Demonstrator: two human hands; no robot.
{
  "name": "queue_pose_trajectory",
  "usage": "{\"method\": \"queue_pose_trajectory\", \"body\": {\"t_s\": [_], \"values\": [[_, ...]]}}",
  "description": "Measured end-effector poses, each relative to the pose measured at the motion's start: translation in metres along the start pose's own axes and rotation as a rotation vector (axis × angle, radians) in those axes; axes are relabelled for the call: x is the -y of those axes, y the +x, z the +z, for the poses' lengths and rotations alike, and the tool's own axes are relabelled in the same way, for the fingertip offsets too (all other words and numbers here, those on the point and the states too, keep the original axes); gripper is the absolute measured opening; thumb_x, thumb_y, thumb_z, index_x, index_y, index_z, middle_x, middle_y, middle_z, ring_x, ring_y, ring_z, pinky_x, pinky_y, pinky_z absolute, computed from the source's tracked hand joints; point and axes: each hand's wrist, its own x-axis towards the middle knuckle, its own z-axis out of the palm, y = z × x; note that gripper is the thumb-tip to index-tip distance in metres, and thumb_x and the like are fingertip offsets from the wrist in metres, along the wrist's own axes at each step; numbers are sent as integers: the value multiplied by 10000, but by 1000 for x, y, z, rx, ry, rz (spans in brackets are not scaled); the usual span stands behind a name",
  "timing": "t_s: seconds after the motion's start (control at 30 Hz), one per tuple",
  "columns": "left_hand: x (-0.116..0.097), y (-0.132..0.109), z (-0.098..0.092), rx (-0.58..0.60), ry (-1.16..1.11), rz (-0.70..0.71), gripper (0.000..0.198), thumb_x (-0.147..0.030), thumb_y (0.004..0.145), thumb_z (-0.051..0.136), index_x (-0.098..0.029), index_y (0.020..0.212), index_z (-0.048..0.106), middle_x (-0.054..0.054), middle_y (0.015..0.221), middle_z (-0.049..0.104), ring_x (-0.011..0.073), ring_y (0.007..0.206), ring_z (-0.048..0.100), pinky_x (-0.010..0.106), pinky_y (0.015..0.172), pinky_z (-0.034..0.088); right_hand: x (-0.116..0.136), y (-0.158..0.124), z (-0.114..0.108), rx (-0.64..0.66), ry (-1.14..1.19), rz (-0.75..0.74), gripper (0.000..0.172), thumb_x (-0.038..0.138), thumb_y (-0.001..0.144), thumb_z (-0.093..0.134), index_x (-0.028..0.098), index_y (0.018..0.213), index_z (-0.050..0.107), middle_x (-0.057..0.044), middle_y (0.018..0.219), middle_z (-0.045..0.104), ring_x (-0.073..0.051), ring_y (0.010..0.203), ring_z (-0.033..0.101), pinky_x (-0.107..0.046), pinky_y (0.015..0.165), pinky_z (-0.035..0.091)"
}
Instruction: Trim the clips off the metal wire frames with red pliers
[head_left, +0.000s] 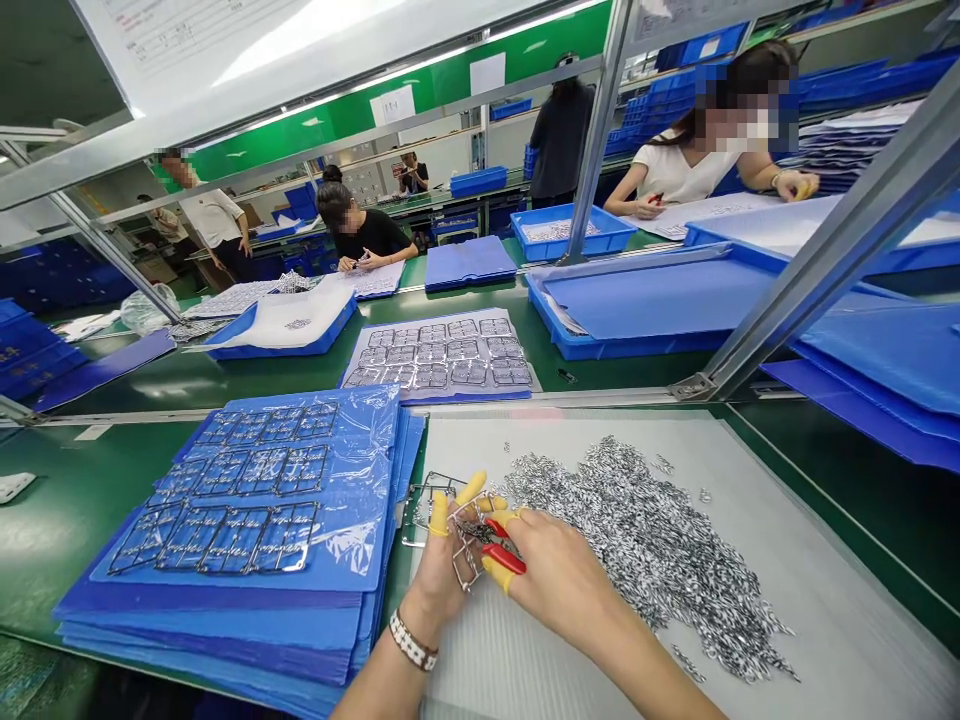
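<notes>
Stamped metal fret (409, 520) is gripped in the left hand (439, 570), fingers closed, above a white corrugated board (825, 620). The right hand (559, 570), also closed, holds red-handled side cutters (504, 558) against the fret; yellow finger cots (471, 490) cover the fingertips. Loose stamped metal pieces (637, 540) lie heaped just right.

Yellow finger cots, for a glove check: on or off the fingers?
On: yellow finger cots sheathe fingertips of the left hand and right hand.
</notes>
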Motion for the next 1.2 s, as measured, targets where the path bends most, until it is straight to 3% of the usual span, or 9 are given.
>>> {"method": "queue_pose_trajectory", "body": {"t_s": [0.23,0.43,0.77,0.97,1.2], "values": [[2,3,-3,1,-6,-13,679,-645,854,399,-185,1341,505,124,1138,664,237,987,617,300,779,452,2,-1,7,-52,-157,-15,257,242,816,550,180,1045,648,-95,941,677,-275,903,615,-395,792,453],[3,3,-4,11,-5,10,677,-644,846,419,-172,1318,532,133,1157,656,259,1036,603,337,854,436,6,-2,1,-74,-199,-14,234,193,791,564,190,1003,663,-83,897,693,-250,849,634,-344,739,458],[4,3,-1,-26,-57,-10,665,-646,854,397,-191,1324,519,115,1130,664,232,957,621,311,768,460,11,-7,10,-156,-305,-4,256,222,797,594,182,1046,637,-88,876,679,-252,824,621,-355,704,437],[4,4,5,-45,-174,-8,653,-625,856,423,-161,1301,536,108,996,696,242,952,630,347,833,465,14,-4,18,-196,-337,2,230,228,814,591,183,1038,623,-94,876,668,-251,826,598,-369,705,412],[3,4,6,-72,-207,30,641,-600,862,439,-161,1323,513,109,1024,689,244,1006,617,352,892,445,17,-4,18,-198,-337,-11,258,240,821,587,188,1073,607,-88,901,655,-262,853,569,-387,713,387]]}}
